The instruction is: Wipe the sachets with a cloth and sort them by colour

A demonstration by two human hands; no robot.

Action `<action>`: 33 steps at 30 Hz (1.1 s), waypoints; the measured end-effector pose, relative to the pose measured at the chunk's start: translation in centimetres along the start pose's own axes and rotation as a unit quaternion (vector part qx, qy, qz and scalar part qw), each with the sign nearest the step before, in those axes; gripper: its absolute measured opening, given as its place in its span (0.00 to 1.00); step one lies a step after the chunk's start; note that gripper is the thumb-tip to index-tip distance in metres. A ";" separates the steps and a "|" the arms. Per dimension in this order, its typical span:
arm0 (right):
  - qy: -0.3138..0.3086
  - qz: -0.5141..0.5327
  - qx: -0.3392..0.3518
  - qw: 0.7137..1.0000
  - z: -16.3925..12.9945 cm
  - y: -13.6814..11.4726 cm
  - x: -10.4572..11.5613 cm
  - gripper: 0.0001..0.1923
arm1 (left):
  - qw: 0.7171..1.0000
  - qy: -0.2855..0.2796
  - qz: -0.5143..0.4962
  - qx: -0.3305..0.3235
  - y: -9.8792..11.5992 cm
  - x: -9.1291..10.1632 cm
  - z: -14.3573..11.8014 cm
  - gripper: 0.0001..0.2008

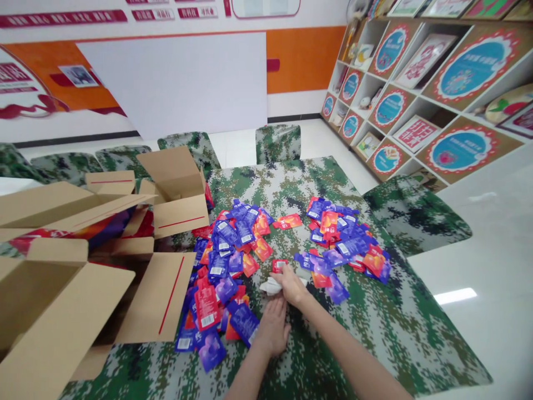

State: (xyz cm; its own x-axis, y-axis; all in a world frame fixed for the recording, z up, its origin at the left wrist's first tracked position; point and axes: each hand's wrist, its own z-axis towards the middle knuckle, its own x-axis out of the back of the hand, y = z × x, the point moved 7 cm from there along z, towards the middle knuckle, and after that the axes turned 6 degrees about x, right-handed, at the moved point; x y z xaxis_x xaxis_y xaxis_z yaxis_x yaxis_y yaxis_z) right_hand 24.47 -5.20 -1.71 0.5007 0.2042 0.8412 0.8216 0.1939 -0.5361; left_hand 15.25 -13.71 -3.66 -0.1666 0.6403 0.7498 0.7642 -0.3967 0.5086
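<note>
at the far left, open cardboard boxes [62,289] crowd the edge of the camouflage-covered table [395,328], their flaps [160,297] spread outward, one marked with a thin red line. inside the boxes behind, more red and purple packaging shows between the flaps. a smaller open box [179,194] stands further back, just beside the first heap.

right of the boxes lies the left pile of sachets [225,261], purple and red-orange packets overlapping loosely, running from the small box down toward the near edge, where a few purple ones [210,347] lie against the big flap.

the left hand [272,328] rests palm down on the cloth at the near end of that pile, fingers together and fairly flat, touching or nearly touching a purple sachet [244,319]; it grips nothing that shows.

just above it, the right hand [291,286] is curled round a small white thing [270,287], possibly a crumpled wrapper or tissue, though the view is too blurred to say. the fingers are closed narrowly on it, and a red sachet [278,264] lies just beyond the knuckles. the two hands are close, the right slightly further from the body.

further right, a second pile of sachets [341,239] sits apart from the first, with bare cloth and a lone red-orange packet [287,221] between them.

camouflage-covered chairs [277,141] stand round the table. at the far right, white shelving [416,100] holds framed round blue signs and pictures.
</note>
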 end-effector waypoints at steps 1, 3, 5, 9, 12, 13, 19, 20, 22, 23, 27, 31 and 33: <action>0.001 -0.016 0.003 1.000 1.1 0.5 0.4 0.21 | 1.000 0.006 0.004 -0.008 0.1 0.2 0.0 0.36; 0.013 -0.036 -0.003 0.999 3.1 1.5 1.3 0.21 | 1.000 0.017 0.011 -0.019 0.3 0.5 0.0 0.38; 0.027 -0.039 -0.024 0.999 4.7 2.4 2.2 0.20 | 1.000 0.014 0.018 -0.021 0.4 0.5 0.0 0.39; 0.029 -0.017 -0.048 0.998 6.2 3.1 3.1 0.18 | 1.000 0.002 0.016 -0.013 0.4 0.3 0.2 0.40; 0.053 0.010 -0.046 0.997 5.7 2.9 4.0 0.22 | 1.000 0.004 0.003 -0.011 0.4 0.3 0.1 0.41; 0.071 0.024 -0.053 0.996 5.1 3.0 4.3 0.24 | 1.000 0.002 -0.001 -0.012 0.4 0.3 0.0 0.41; 0.161 0.247 -0.146 0.944 -2.0 4.8 2.6 0.31 | 0.993 0.093 -0.050 0.052 -0.3 2.5 0.7 0.41; 0.168 0.298 -0.165 0.925 -3.3 5.0 1.7 0.30 | 0.986 0.127 -0.073 0.083 -0.9 3.0 1.0 0.39; 0.187 0.378 -0.203 0.884 -5.5 5.2 0.2 0.28 | 0.967 0.166 -0.128 0.146 -2.1 3.5 2.0 0.37; 0.197 0.404 -0.220 0.866 -6.3 5.1 -0.4 0.28 | 0.956 0.171 -0.165 0.172 -2.7 3.4 2.6 0.35; 0.227 0.456 -0.265 0.819 -7.6 4.1 -1.0 0.26 | 0.914 0.168 -0.298 0.218 -4.2 2.4 4.7 0.31; 0.237 0.478 -0.295 0.792 -7.4 2.9 -0.6 0.24 | 0.904 0.174 -0.334 0.202 -4.2 2.3 5.8 0.24; 0.222 0.480 -0.294 0.796 -7.2 2.4 -0.4 0.22 | 0.901 0.181 -0.345 0.189 -4.3 2.6 5.9 0.18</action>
State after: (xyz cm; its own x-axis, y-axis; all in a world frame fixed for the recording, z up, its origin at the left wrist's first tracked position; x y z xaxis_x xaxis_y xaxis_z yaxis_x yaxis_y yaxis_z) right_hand 28.13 -11.70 -2.85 0.9147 -0.3970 0.0753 -0.0778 -0.3560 -0.9313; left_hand 15.18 -6.49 -6.36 -0.8235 0.3656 0.4337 0.5470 0.3096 0.7777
